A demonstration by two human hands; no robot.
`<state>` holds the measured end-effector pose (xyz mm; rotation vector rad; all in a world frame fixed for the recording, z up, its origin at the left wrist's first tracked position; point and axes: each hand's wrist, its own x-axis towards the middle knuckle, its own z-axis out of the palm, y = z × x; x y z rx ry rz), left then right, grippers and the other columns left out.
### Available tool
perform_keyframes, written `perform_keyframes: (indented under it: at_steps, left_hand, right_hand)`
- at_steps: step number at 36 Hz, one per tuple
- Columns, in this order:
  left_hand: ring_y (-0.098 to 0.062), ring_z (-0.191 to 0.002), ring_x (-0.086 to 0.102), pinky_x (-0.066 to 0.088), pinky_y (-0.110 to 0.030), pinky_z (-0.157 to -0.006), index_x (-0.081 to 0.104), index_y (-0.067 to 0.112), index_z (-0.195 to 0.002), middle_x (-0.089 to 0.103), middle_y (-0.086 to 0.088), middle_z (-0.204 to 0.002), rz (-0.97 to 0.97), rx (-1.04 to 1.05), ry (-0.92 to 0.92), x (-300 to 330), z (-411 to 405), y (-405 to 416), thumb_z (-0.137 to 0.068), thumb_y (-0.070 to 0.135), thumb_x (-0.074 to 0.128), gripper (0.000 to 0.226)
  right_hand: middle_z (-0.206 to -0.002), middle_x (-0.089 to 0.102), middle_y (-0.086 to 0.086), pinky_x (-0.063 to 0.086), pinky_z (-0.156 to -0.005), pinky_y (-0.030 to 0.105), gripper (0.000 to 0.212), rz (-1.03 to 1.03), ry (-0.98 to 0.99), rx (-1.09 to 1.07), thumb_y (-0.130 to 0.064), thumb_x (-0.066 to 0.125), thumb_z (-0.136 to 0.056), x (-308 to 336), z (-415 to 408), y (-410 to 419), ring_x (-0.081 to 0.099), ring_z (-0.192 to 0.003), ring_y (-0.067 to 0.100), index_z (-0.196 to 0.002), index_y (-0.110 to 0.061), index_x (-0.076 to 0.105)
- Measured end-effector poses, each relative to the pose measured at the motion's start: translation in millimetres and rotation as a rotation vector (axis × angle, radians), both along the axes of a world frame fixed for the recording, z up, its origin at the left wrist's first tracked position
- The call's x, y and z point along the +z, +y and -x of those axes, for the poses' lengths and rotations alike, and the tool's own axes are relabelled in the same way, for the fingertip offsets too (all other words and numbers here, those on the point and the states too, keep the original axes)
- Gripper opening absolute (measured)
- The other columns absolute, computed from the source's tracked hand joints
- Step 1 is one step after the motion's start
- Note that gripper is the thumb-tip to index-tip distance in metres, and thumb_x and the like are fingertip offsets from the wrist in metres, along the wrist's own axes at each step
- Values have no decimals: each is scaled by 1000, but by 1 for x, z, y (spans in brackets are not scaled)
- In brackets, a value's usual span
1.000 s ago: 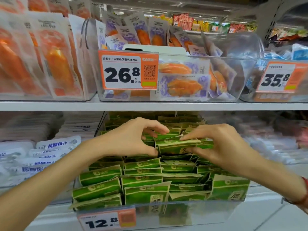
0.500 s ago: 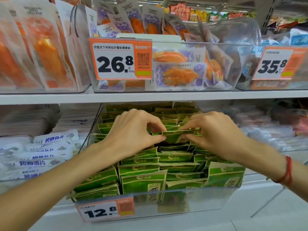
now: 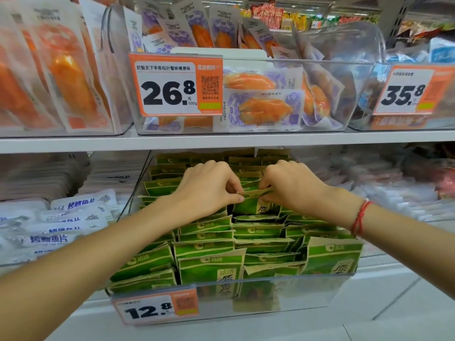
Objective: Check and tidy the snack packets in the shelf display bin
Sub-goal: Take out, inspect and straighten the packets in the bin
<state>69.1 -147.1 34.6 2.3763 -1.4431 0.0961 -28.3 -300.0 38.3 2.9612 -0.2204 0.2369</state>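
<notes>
both hands pinch one green packet [image 3: 251,205] by its top edge, left hand [image 3: 209,190] and right hand [image 3: 293,185] either side, mid-way back in the clear bin [image 3: 283,294] of green packets.

I see a clear plastic display bin [image 3: 290,295] at lower centre of the frame, packed with rows of flat green-and-tan snack packets [image 3: 209,249] standing on edge. One green packet [image 3: 251,205] sits raised above the middle rows, upright, near frame centre.

My left hand [image 3: 209,190] and right hand [image 3: 293,185] have tipped the pinched green packet [image 3: 251,205] upright, nearer the bin's [image 3: 283,299] back rows.
</notes>
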Motion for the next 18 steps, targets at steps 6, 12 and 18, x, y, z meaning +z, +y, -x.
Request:
perform_keyframes:
  at_steps: [6,12,18]
  left_hand:
    - [-9,-89,65,46,-26,-70,75,27,-103,72,9,-96,-68,-27,-94,-1,0,-10,-88,36,70,18]
    - [2,-84,66,56,-21,-80,68,35,-83,70,14,-93,18,-101,291,8,-14,8,-77,7,78,31]
    - [-3,-91,64,55,-31,-87,67,31,-114,69,12,-108,61,63,226,-3,-18,6,-84,33,75,31]
  right_hand:
    - [-111,64,1,34,-72,29,24,-7,51,-16,-36,67,-88,-5,-2,-1,60,-104,25,-108,-22,69]
    - [-115,69,-4,49,-89,31,27,-188,68,22,-24,68,-89,7,16,-2,63,-106,17,-116,-23,71]
    - [-118,69,-5,49,-94,31,31,-213,17,37,-18,64,-92,7,25,3,63,-109,13,-121,-27,68]
